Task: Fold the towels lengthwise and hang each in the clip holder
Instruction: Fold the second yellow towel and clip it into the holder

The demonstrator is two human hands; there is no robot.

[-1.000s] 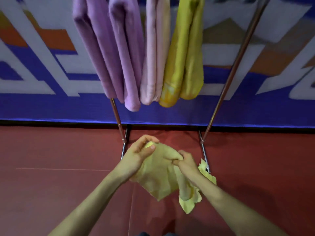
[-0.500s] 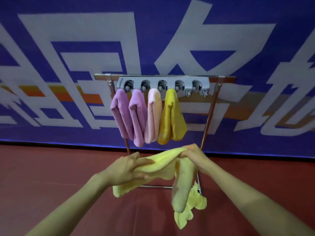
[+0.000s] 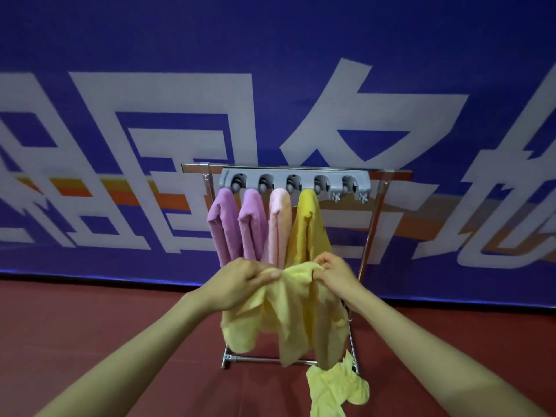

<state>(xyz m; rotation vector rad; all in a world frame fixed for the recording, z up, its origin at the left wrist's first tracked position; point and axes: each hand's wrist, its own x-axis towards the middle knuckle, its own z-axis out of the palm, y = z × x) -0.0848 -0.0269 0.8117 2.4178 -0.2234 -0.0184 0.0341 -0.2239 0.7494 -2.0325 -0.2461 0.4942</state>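
Four towels hang clipped; your hands, left [image 3: 240, 281] and right [image 3: 335, 273], pinch the pale yellow towel [image 3: 288, 314], with the rightmost clip [image 3: 349, 184] free.

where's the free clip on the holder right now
In the head view, the free clip is the rightmost one on the grey holder, right of the mustard towel.

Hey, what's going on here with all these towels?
A person is hanging folded towels on a grey clip holder. Four already hang there, two purple, one pink, one dark yellow. The left hand and right hand grip a pale yellow towel in front of the rack, bunched, not yet clipped. The rightmost clip is empty.
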